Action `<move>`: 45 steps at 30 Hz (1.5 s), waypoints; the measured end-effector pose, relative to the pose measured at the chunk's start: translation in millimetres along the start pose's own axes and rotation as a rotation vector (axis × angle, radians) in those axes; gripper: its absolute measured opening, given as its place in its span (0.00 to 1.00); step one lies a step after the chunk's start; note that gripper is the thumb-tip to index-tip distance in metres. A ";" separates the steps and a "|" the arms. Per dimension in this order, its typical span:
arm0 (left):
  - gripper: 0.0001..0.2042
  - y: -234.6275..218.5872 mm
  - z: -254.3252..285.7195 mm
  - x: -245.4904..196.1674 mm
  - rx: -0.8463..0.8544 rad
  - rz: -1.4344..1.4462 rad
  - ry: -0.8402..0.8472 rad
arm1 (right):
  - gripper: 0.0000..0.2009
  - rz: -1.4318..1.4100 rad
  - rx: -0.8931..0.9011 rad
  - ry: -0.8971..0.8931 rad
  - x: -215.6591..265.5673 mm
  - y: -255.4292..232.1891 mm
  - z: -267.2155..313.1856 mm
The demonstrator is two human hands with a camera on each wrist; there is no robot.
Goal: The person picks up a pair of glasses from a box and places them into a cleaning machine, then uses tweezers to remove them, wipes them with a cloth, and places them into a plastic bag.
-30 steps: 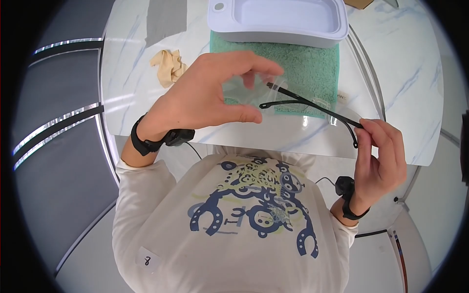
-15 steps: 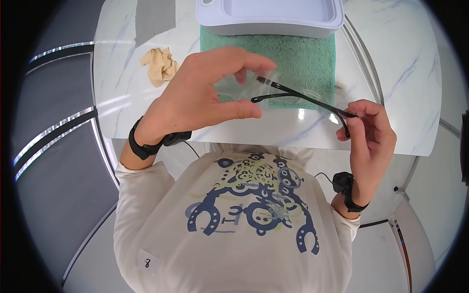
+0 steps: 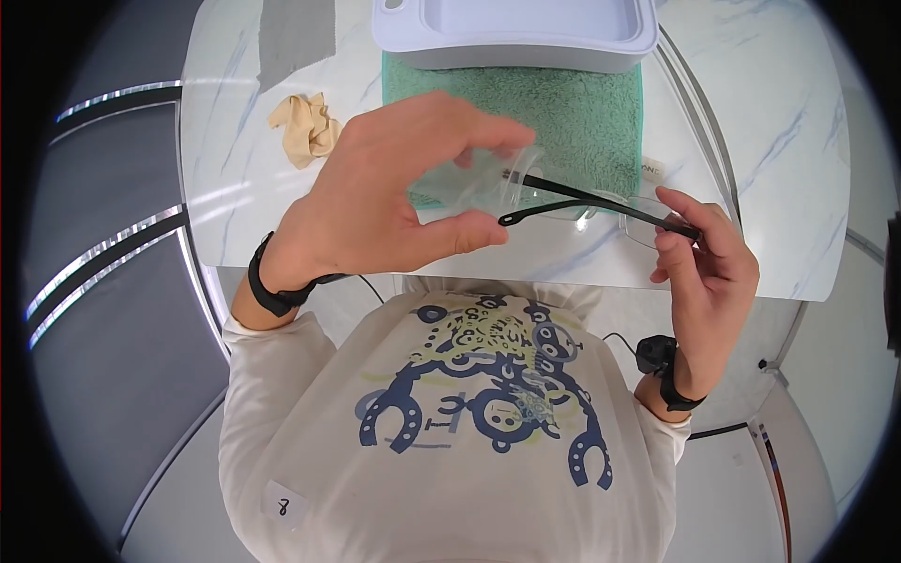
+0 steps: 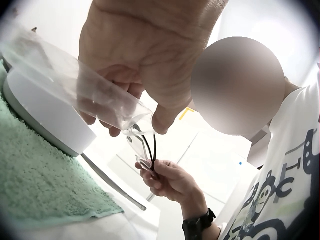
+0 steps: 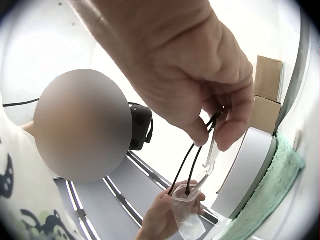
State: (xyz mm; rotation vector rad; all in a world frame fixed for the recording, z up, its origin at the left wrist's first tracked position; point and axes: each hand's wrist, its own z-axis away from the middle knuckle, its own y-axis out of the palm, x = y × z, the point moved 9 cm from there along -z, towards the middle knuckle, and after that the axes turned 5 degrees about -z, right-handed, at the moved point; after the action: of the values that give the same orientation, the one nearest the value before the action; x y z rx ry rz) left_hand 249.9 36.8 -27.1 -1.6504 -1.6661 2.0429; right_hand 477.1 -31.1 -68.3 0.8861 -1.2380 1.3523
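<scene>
In the head view my left hand (image 3: 385, 183) holds a clear plastic bag (image 3: 465, 183), thumb on the near side and fingers on the far side, spreading its mouth. My right hand (image 3: 709, 267) pinches a pair of eyeglasses (image 3: 605, 200) with thin black temples by the front end, near the hinge and a lens. The temples point left, their tips right at the bag's mouth. From the right wrist, the dark temples run down toward the bag (image 5: 190, 222) in the left hand. The left wrist view has the bag (image 4: 100, 95) stretched under the palm.
A pale lidless plastic basin (image 3: 526, 56) stands on a green towel (image 3: 582, 113) at the back of the marbled table (image 3: 788, 169). Left of it lie a crumpled beige cloth (image 3: 305, 129) and a grey cloth (image 3: 297, 38). Cardboard boxes (image 5: 265, 112) appear behind the basin.
The right hand has shifted slightly left and turned the eyeglasses, so a lens now shows beside its fingers. The left hand keeps its grip, with the bag's mouth now more plainly visible.
</scene>
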 end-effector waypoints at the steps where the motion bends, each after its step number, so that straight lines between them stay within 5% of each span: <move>1: 0.29 -0.3 -0.5 -0.5 0.002 -0.001 0.001 | 0.15 0.005 0.001 -0.003 0.3 -0.1 -0.1; 18: 0.30 -4.4 -5.6 -10.3 0.000 0.059 0.102 | 0.14 -0.083 -0.026 -0.073 -0.7 -10.6 2.2; 45: 0.28 1.8 -2.7 -17.7 0.024 -0.015 0.129 | 0.11 -0.167 -0.081 0.056 -3.2 -11.0 1.5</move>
State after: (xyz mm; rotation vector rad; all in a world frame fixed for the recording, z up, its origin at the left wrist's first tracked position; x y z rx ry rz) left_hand 260.5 27.5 -16.1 -1.7162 -1.6013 1.8981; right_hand 488.2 -34.2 -69.0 0.8688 -1.1422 1.1784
